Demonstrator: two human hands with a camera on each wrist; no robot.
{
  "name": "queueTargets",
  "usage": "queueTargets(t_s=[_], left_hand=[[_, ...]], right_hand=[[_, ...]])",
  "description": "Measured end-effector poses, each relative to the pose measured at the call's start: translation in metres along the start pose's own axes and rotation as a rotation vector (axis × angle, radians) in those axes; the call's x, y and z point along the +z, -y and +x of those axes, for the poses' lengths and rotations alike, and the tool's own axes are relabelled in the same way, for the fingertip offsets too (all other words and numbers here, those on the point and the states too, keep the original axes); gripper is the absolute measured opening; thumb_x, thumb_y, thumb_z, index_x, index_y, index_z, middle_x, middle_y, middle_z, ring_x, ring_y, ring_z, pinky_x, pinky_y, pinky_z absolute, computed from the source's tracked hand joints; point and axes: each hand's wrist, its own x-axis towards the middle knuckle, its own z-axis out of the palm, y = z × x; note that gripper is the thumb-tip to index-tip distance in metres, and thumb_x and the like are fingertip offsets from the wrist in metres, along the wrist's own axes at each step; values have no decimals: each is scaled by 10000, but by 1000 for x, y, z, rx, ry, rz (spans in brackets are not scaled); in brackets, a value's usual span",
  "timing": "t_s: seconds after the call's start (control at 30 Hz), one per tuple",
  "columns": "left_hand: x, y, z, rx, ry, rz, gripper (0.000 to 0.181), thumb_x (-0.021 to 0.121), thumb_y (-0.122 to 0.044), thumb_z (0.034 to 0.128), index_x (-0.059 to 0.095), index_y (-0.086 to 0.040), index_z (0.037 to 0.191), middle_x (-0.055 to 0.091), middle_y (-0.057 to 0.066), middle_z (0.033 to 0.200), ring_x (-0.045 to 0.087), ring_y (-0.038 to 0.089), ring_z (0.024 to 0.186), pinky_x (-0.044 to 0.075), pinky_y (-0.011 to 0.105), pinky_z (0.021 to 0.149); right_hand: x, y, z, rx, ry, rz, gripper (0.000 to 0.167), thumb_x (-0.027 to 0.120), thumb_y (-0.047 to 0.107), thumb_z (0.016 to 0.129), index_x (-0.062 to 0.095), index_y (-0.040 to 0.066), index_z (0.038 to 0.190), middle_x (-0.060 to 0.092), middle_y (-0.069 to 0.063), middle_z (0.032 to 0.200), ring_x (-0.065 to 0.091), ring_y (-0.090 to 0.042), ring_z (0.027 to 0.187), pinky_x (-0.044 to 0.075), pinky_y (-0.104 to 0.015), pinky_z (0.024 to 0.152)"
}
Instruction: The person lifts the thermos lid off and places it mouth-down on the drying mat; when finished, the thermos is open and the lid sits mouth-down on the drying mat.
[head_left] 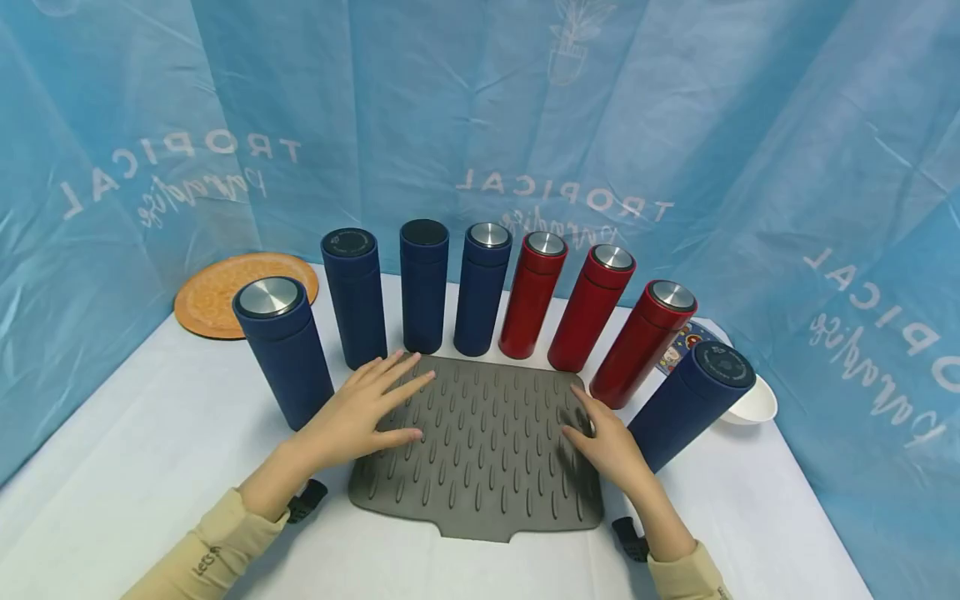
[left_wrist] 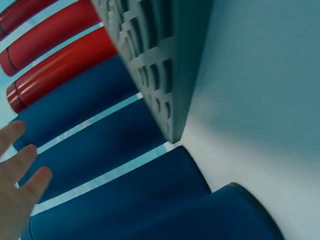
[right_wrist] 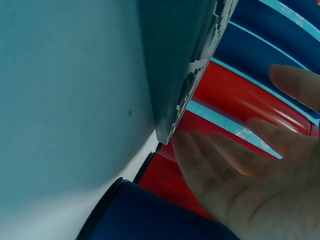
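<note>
Head view shows a gray mat (head_left: 480,450) with raised ridges, lying on a white table (head_left: 150,467) between a person's two hands. The left hand (head_left: 363,410) has its fingers spread and unclenched above the mat's left edge; the right hand (head_left: 609,440) is empty too, its fingers loosely extended at the right edge (whether either one touches the mat, I cannot tell). Eight bottles stand upright in an arc round the mat's far side and flanks. From left to right come a silver-lidded blue bottle (head_left: 288,358), near the left hand, two dark-lidded blue bottles (head_left: 424,292), a second silver-lidded blue bottle (head_left: 482,296), three red bottles (head_left: 591,312) with silver lids, and a dark-lidded blue bottle (head_left: 678,408) just beside the right hand. Behind the leftmost bottle is a round orange board (head_left: 206,300); behind the rightmost, a white bowl (head_left: 756,404) shows in part. Beige sleeves (head_left: 202,546) cover the forearms. A blue curtain (head_left: 412,100) with pale lettering hangs behind. Both wrist views show the mat's edge, with bottles beyond.
</note>
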Motion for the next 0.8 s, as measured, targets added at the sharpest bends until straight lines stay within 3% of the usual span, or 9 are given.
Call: queueTargets(t_s=[0.1, 0.23, 0.37, 0.47, 0.6, 0.7, 0.8], left_hand=[[-6, 2, 0, 92, -177, 21, 679, 520, -544, 871, 376, -175, 1423, 253, 86, 1506, 183, 324, 1386, 211, 551, 1056], [-18, 4, 1, 211, -466, 68, 587, 441, -530, 917, 448, -170, 1381, 349, 119, 1454, 246, 365, 1355, 223, 538, 1062], [-35, 5, -1, 230, -738, 131, 518, 451, -482, 929, 477, -198, 1361, 397, 124, 1421, 246, 344, 1360, 177, 512, 1089], [-45, 8, -4, 181, -909, 144, 512, 490, -478, 905, 477, -242, 1360, 362, 65, 1453, 188, 277, 1391, 115, 507, 1099], [-53, 13, -7, 71, -1088, 77, 556, 566, -498, 849, 446, -329, 1365, 300, -28, 1475, 156, 226, 1393, 63, 556, 1080], [-52, 23, -12, -43, -1120, -28, 669, 612, -539, 799, 353, -389, 1397, 250, 15, 1477, 172, 263, 1375, 67, 552, 1078], [-48, 34, -20, -161, -1064, -196, 862, 653, -562, 752, 242, -270, 1451, 192, 93, 1484, 178, 281, 1364, 98, 453, 1105]], right_hand=[[1, 0, 1, -7, -5, -36, 622, 624, 191, 866, 359, 76, 1417, 370, -231, 1408, 331, -419, 1295, 304, -617, 976], [3, 0, 1, -3, -14, -82, 605, 640, 172, 851, 398, 49, 1392, 445, -239, 1335, 419, -413, 1224, 356, -582, 953], [5, -1, 0, 2, -4, -140, 563, 634, 203, 857, 446, 8, 1350, 500, -245, 1270, 467, -420, 1164, 382, -563, 931], [5, -1, -2, -5, 1, -172, 543, 627, 228, 861, 471, -15, 1322, 512, -259, 1257, 460, -442, 1165, 372, -566, 941], [6, 0, -3, -8, 3, -190, 539, 625, 236, 862, 478, -18, 1315, 514, -264, 1256, 457, -453, 1162, 369, -574, 939], [5, 0, -4, -4, 12, -193, 535, 622, 235, 865, 479, -17, 1314, 514, -262, 1261, 452, -457, 1167, 366, -579, 938], [6, 1, -4, -5, 17, -196, 529, 622, 235, 864, 486, -19, 1308, 514, -261, 1260, 450, -458, 1168, 363, -581, 940]])
